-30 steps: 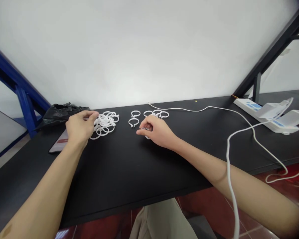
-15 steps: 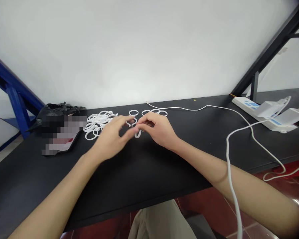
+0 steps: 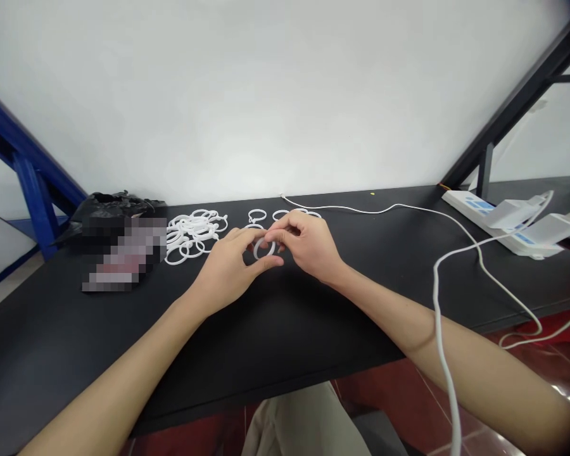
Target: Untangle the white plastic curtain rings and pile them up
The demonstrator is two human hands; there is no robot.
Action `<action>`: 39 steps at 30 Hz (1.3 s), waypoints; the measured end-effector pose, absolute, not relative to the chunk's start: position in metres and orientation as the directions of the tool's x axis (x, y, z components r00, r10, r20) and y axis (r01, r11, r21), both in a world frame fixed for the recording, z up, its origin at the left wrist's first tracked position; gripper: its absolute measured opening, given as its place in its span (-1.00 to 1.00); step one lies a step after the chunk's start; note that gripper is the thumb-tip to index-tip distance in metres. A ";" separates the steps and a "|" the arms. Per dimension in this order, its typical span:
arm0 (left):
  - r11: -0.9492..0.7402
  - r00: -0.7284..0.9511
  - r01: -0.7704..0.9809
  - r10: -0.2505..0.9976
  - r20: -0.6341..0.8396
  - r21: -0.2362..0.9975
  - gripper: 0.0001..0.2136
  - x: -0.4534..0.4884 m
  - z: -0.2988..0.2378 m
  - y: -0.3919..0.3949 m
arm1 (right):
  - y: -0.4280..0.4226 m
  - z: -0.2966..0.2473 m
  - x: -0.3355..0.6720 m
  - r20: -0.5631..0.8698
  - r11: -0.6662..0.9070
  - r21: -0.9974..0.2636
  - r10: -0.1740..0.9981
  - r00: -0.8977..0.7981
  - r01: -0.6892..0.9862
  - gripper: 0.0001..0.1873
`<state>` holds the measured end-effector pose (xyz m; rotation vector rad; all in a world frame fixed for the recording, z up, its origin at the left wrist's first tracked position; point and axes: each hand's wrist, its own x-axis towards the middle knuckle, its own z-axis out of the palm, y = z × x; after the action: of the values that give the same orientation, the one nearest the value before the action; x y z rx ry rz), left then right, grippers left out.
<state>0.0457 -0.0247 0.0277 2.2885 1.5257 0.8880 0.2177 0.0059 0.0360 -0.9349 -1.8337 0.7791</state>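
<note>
Both hands meet over the middle of the black table and pinch one white plastic ring held upright between them. My left hand grips the ring's left and lower side with thumb and fingers. My right hand grips its upper right side with curled fingers. A heap of white rings lies to the left of my hands. Several single white rings lie flat in a row behind my hands, partly hidden by them.
A black plastic bag and a blurred flat item lie at the left. A white cable runs across the table and hangs over its front edge. A white power strip with adapters sits at the right, by a black frame post.
My left hand left the heap of rings and came right to meet my right hand. My right hand lifted a ring off the table, and both hands now hold it.
</note>
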 end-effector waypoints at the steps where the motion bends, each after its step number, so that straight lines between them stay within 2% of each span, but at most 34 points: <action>1: -0.422 0.264 0.741 0.898 0.352 0.523 -0.66 0.046 0.028 -0.025 | 0.006 0.035 0.218 0.440 0.519 -0.810 0.846 -0.301 0.273 -0.87; 4: -0.437 0.254 0.747 0.884 0.391 0.501 -0.64 0.043 0.030 -0.022 | 0.012 0.027 0.219 0.477 0.554 -0.783 0.826 -0.299 0.283 -0.86; 6: -0.409 0.186 0.796 0.867 0.463 0.447 -0.62 0.035 0.032 -0.018 | 0.018 0.019 0.219 0.495 0.589 -0.733 0.805 -0.328 0.340 -0.75; 9: -0.221 -0.021 0.912 0.816 0.577 0.346 -0.57 0.013 0.033 -0.007 | 0.025 0.009 0.218 0.461 0.663 -0.536 0.749 -0.476 0.523 -0.60; 12: -0.001 -0.143 0.963 0.846 0.514 0.270 -0.50 -0.012 0.029 0.003 | 0.028 0.004 0.215 0.337 0.715 -0.352 0.699 -0.631 0.604 -0.53; 14: 0.048 -0.124 0.980 0.906 0.404 0.193 -0.45 -0.024 0.024 0.009 | 0.027 0.003 0.213 0.280 0.734 -0.306 0.678 -0.680 0.606 -0.56; 18: 0.129 -0.187 0.971 0.934 0.304 0.203 -0.37 -0.033 0.011 0.017 | 0.023 0.008 0.213 0.278 0.719 -0.339 0.693 -0.666 0.607 -0.71; 22: 0.112 -0.176 0.972 0.932 0.318 0.208 -0.36 -0.030 0.007 0.019 | 0.021 0.013 0.214 0.275 0.657 -0.399 0.751 -0.600 0.639 -0.80; 26: 0.093 -0.155 0.978 0.921 0.356 0.187 -0.38 -0.025 0.010 0.017 | 0.020 0.013 0.214 0.276 0.669 -0.397 0.740 -0.614 0.628 -0.84; 32: 0.098 -0.149 0.980 0.939 0.311 0.172 -0.40 -0.026 0.007 0.019 | 0.019 0.013 0.214 0.272 0.584 -0.323 0.811 -0.518 0.745 -0.49; 39: 0.154 -0.195 0.971 0.952 0.235 0.181 -0.32 -0.031 0.002 0.024 | 0.013 0.017 0.221 0.187 0.547 -0.402 0.834 -0.519 0.734 -0.55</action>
<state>-0.0314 0.0243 0.0020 2.0327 2.4347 0.4695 0.2205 0.0127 0.0171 -1.2857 -2.4295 0.3886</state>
